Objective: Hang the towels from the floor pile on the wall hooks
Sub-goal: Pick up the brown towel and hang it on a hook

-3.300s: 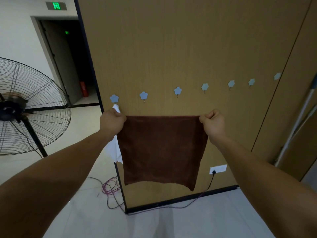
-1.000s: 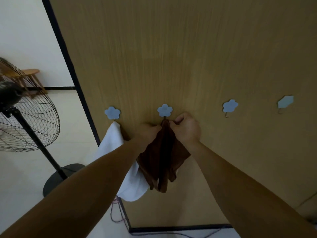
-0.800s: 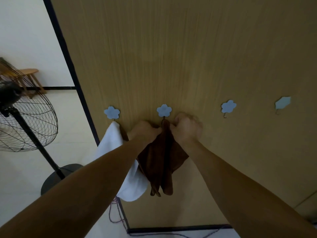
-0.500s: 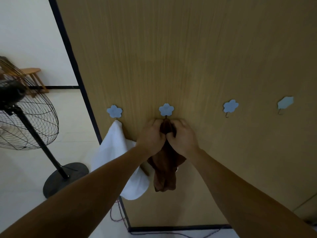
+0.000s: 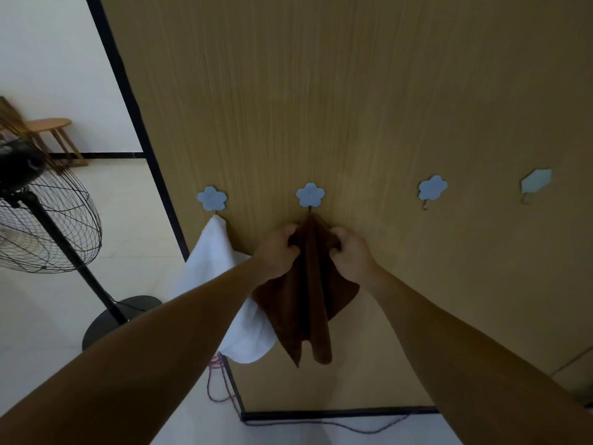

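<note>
A brown towel (image 5: 308,293) hangs by its top from the second blue flower hook (image 5: 310,195) on the wooden wall. My left hand (image 5: 278,250) grips the towel's left fold just below the hook. My right hand (image 5: 350,253) grips the right fold at the same height. A white towel (image 5: 211,271) hangs from the first flower hook (image 5: 211,198) to the left, partly behind my left forearm. Further right, two bare hooks (image 5: 432,187) (image 5: 535,182) stick to the wall.
A black standing fan (image 5: 48,213) with a round base (image 5: 112,319) stands on the pale floor at the left. A wooden stool (image 5: 51,126) sits behind it. A purple cable (image 5: 221,390) runs along the wall's black baseboard.
The spread towel was gathered and lifted to the second hook. In the last half second my hands slid down and apart, and the towel's folds spread wider below them.
</note>
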A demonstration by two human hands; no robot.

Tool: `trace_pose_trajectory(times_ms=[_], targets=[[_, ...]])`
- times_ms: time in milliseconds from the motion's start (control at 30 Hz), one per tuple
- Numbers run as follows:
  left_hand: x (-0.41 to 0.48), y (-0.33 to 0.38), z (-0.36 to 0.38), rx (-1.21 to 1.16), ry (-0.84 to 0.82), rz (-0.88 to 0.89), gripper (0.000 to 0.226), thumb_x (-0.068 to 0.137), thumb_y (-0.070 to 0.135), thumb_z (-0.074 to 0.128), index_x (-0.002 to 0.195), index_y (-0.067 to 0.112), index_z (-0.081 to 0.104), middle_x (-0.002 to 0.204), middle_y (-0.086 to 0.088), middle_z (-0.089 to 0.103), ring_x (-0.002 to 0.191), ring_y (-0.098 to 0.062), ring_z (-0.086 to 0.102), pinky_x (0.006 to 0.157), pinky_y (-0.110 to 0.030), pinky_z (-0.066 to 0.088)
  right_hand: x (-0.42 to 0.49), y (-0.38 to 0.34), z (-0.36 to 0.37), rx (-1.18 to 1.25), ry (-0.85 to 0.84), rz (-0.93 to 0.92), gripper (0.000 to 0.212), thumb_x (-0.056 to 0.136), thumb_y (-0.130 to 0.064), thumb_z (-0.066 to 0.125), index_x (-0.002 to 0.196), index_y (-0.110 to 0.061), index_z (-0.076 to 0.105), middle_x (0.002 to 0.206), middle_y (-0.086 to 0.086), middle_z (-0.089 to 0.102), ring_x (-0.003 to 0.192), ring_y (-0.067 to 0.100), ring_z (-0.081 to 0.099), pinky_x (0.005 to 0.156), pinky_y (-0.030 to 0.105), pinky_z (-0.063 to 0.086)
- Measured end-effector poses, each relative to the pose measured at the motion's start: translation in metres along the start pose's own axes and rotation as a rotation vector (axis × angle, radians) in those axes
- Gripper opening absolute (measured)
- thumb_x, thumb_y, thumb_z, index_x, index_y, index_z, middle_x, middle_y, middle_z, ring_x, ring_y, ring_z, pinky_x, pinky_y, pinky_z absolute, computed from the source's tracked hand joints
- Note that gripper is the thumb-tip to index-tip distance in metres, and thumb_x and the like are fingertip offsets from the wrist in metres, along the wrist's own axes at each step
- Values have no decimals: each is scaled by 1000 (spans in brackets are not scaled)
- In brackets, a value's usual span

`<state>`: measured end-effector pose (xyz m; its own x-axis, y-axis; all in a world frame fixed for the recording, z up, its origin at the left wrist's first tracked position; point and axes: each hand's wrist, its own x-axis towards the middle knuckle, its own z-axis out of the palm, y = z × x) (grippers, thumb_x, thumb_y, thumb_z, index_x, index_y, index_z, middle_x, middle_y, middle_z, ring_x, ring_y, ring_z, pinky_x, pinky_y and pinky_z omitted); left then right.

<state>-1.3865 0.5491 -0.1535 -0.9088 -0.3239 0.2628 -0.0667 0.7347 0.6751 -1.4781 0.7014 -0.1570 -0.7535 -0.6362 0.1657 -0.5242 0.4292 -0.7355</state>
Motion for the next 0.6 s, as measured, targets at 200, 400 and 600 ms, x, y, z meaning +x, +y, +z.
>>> trace_pose_trajectory(times_ms=[200,400,600], targets=[[-7,6,21,61,165,-37,18,87,6,55,78,21,51,64,14,48,57,-2,44,50,-12,30,-5,-2,19,-370,93,-13,12,88,-16,53,98,-10,58,104,9,59,101,26,54,86,40,47],[-16,1,15,25,42,-108,12,87,18,63,94,11,56,73,5,54,77,-24,60,69,-35,50,-15,2,15,-219,4,121,29,87,-22,59,110,-6,53,107,14,62,98,32,61,81,43,52],[-23,16,11,106,107,-139,60,82,33,66,134,13,44,115,-3,58,103,-22,58,79,-30,45,-23,2,-2,-154,21,98,44,83,-33,65,117,-7,54,107,10,62,99,27,60,82,41,52]])
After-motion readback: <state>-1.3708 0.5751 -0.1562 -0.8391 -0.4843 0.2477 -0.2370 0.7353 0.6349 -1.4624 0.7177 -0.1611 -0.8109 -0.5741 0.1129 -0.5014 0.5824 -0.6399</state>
